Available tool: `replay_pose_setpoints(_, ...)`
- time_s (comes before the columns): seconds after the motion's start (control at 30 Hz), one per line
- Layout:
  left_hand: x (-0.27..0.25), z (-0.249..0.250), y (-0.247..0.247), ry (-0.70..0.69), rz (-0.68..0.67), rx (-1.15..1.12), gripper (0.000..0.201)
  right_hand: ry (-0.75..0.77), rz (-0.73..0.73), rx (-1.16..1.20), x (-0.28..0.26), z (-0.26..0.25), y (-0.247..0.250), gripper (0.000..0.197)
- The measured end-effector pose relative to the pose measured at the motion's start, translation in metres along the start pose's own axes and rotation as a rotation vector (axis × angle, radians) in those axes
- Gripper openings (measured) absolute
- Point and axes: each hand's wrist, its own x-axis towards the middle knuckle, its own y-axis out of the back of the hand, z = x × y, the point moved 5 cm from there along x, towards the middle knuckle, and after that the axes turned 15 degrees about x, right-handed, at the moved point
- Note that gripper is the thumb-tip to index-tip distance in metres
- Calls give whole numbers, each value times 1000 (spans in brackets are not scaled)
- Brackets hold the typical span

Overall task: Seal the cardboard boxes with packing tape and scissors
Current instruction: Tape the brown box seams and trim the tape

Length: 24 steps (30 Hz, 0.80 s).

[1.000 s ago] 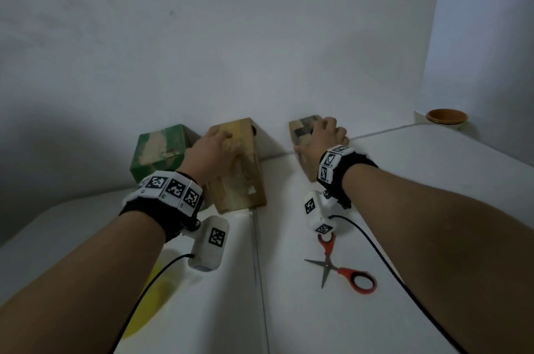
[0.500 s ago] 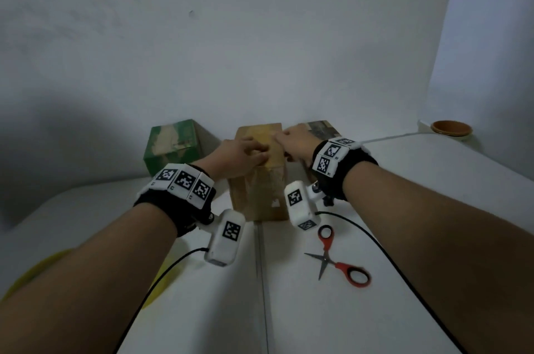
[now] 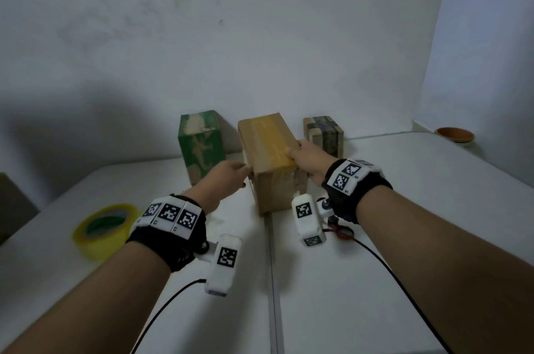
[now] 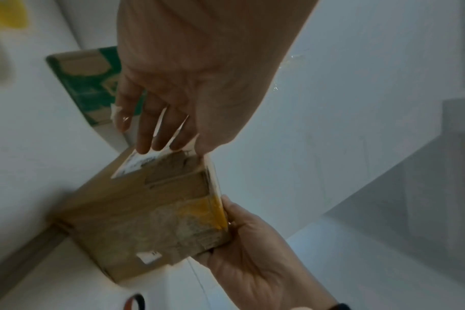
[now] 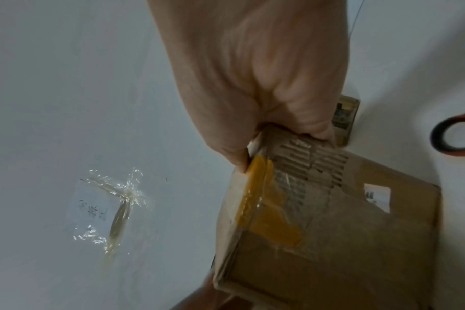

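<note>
A brown cardboard box [image 3: 268, 157] stands mid-table with a yellow tape strip along its top. My right hand [image 3: 306, 157] grips its near right top edge, thumb [image 5: 239, 159] on the taped top and fingers [image 5: 319, 130] curled down the right side. My left hand [image 3: 231, 177] lies against the box's near left corner with straight fingers [image 4: 146, 134]. The yellow tape roll [image 3: 104, 229] lies flat to the left. Of the scissors only a red handle [image 3: 342, 232] shows, under my right wrist. The handle ring [image 5: 454, 136] also appears in the right wrist view.
A green box [image 3: 202, 142] stands left of the brown one and a small patterned box [image 3: 323, 134] right of it, both near the wall. An orange bowl [image 3: 455, 134] sits at the far right corner. A taped paper [image 5: 106, 205] hangs on the wall.
My right hand left the small patterned box and took the brown box's right edge. The left hand slid from its top to its left corner. The box now stands squarer and nearer.
</note>
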Motion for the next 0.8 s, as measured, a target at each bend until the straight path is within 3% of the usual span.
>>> replay_pose_setpoints(0.23,-27,-8,4,63,40,-194,34,69,-36,-12,-34,-1,-10,43)
replay_pose_setpoints(0.3,-31,-9,8,28,59,-210,27,101,-63,-22,-41,-4,-13,45)
replay_pose_setpoints(0.37,-34,-12,11,1,70,-199,15,108,-79,-1,-46,-6,-15,56)
replay_pose_setpoints(0.47,-34,-24,9,3,18,-165,22,78,-27,23,-51,-5,-13,78)
replay_pose_setpoints(0.5,-36,-29,8,17,3,-163,24,46,-8,46,-52,-3,-11,76)
replay_pose_setpoints(0.67,-45,-26,10,40,-8,-193,56,-148,-28,137,-63,14,-6,20)
replay_pose_setpoints(0.8,-42,-11,15,3,17,23,77,-191,-6,179,-67,27,-7,16)
